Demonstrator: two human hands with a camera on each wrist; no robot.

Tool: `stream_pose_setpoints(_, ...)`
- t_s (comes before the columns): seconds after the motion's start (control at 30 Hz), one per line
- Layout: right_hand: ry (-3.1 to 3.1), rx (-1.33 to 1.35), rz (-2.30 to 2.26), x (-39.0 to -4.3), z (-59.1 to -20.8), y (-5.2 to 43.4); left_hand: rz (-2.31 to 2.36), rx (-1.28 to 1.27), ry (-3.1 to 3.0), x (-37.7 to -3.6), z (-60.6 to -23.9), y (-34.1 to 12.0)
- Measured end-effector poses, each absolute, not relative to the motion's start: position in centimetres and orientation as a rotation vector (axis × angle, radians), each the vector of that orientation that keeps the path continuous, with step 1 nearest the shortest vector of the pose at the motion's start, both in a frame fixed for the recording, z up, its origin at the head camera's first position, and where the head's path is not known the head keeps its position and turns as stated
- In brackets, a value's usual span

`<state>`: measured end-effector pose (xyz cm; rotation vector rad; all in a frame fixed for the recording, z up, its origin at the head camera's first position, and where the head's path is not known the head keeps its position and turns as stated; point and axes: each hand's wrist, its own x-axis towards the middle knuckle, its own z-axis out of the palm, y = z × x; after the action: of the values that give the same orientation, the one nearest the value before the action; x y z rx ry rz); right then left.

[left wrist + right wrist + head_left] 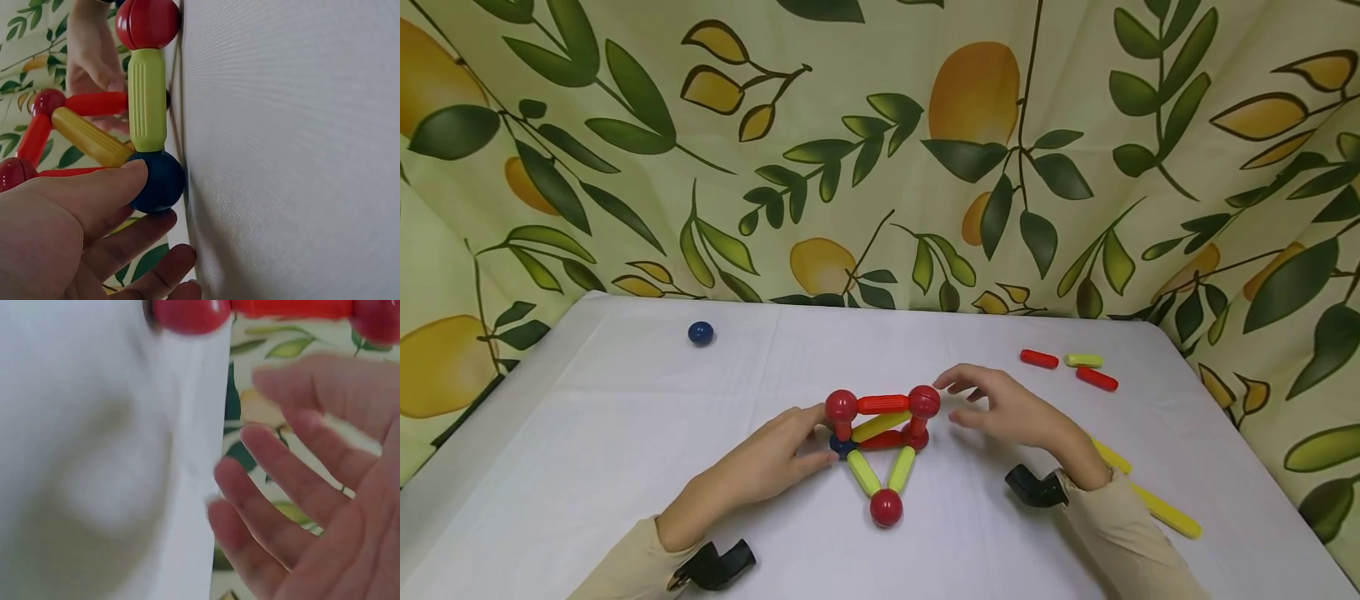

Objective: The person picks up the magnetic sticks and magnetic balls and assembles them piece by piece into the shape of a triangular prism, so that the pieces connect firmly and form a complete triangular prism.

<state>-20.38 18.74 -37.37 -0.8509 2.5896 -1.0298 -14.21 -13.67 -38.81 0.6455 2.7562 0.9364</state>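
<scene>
— On the white table (pixel 625 433), what stands between the two hands?

— A small frame of rods and balls (pixel 880 437). It is near the front middle of the table. Two red balls are on top, joined by a red rod (pixel 883 404). From the base, two yellow-green rods run toward the person and meet at one red ball (pixel 886 507) that lies on the cloth.

— What does the left hand (pixel 767 467) do?

— It lies at the left side of the frame. In the left wrist view its thumb (pixel 94 187) presses on the dark blue ball (pixel 159 181) at the frame's lower left corner, and the other fingers are under and beside that ball, loosely curved. It touches the ball; I cannot say that it really grips it.

— And the right hand (pixel 1011 408)?

— It is just right of the frame, with the fingers spread and relaxed. It holds nothing. The fingertips are close to the upper right red ball (pixel 924 402), but whether they touch it I cannot tell. The right wrist view is blurred there.

— What else lies around the frame?

— Far left and behind the frame there is one loose dark blue ball (pixel 701 333). To the right and behind, well apart from the frame, lie two red rods (pixel 1039 359) and one short yellow-green rod (pixel 1084 360), near each other. A long yellow stick (pixel 1165 512) lies to the right, partly under the right forearm. A leaf and fruit patterned curtain (pixel 880 150) hangs behind the table.
</scene>
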Motion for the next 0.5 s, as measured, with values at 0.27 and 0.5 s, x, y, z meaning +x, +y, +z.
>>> stream_pose_setpoints(0.27,2.901,-0.607,-1.096,-22.0,-38.0,21.1,0.927,0.608,2.765,-14.2,-38.9,-13.5)
stream_pose_setpoints(0.5,2.934,-0.403,-1.066,-22.3,-38.3,22.6,0.923,0.614,2.763,-14.2,-38.7,-13.4)
